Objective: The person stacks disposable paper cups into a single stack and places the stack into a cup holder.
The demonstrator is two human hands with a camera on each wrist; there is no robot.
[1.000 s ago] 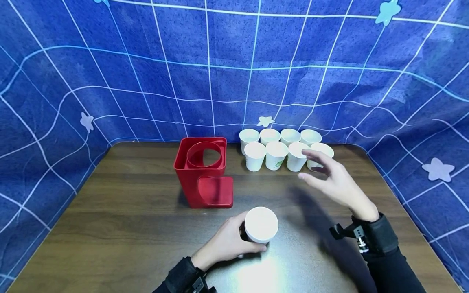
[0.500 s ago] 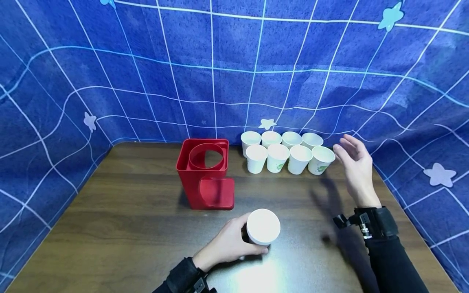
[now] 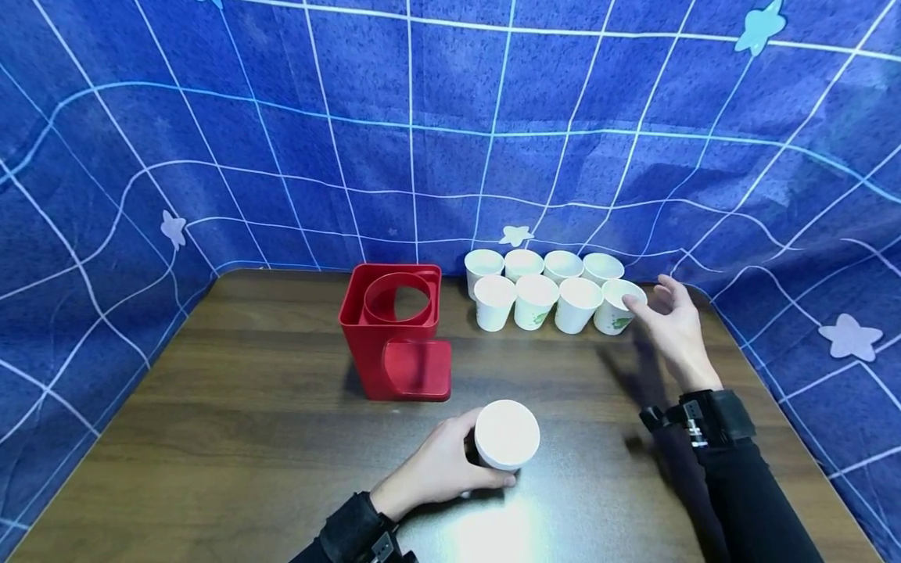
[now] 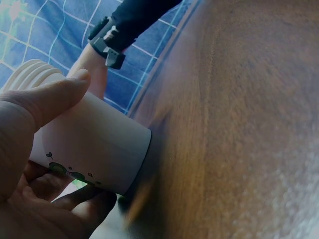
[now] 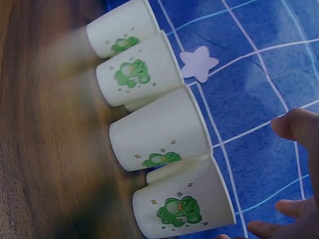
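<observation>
My left hand point(image 3: 438, 463) grips a short stack of nested white paper cups point(image 3: 507, 434) near the table's front. In the left wrist view several stacked rims show, and the thumb point(image 4: 60, 94) presses the side of the paper cups point(image 4: 99, 139). My right hand point(image 3: 673, 332) is at the right end of two rows of white paper cups, fingers spread and holding nothing. Its thumb is by the rim of the rightmost front cup point(image 3: 614, 319); whether they touch I cannot tell. In the right wrist view that cup point(image 5: 187, 199) bears a green bear print.
A red holder point(image 3: 362, 352) with a round ring on top and a flat foot stands left of the cup rows. Other front-row cups point(image 3: 493, 305) stand close together by the blue cloth backdrop point(image 3: 450, 156). All stand on a brown wooden table point(image 3: 232, 438).
My right hand has gone from above the front-row cups out to their right, then back leftward to the rightmost one. My left hand keeps its hold on the stack, nearly still.
</observation>
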